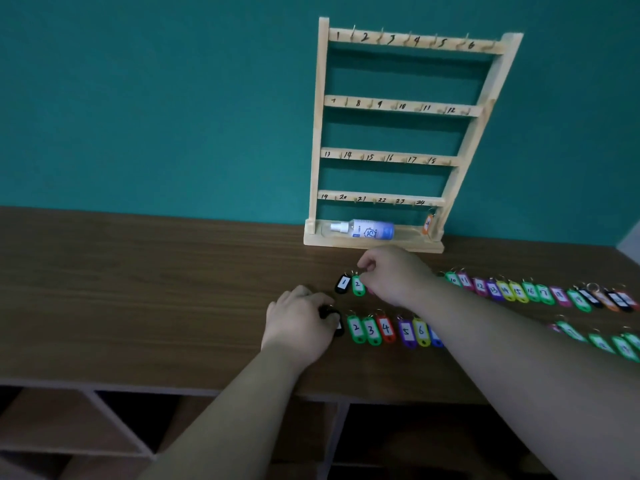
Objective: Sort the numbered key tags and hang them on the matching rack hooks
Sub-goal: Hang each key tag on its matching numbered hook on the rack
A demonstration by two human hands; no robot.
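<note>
A wooden rack (486,109) with four numbered rows of hooks stands against the teal wall. One orange tag (428,224) hangs at its lower right. Two rows of coloured numbered tags lie on the brown table (156,289). In the far row, a black tag 1 (343,283) lies beside a green tag 2 (358,285), and my right hand (394,275) pinches the ring of that green tag. My left hand (299,323) grips a black tag (334,322) at the near row's left end, next to green tags 2 and 3 (363,329).
A white spray bottle (363,229) lies in the rack's base tray. The far tag row (540,292) runs right towards the table's edge. The near row resumes at far right (602,342). Open shelf compartments (86,427) sit below the table front.
</note>
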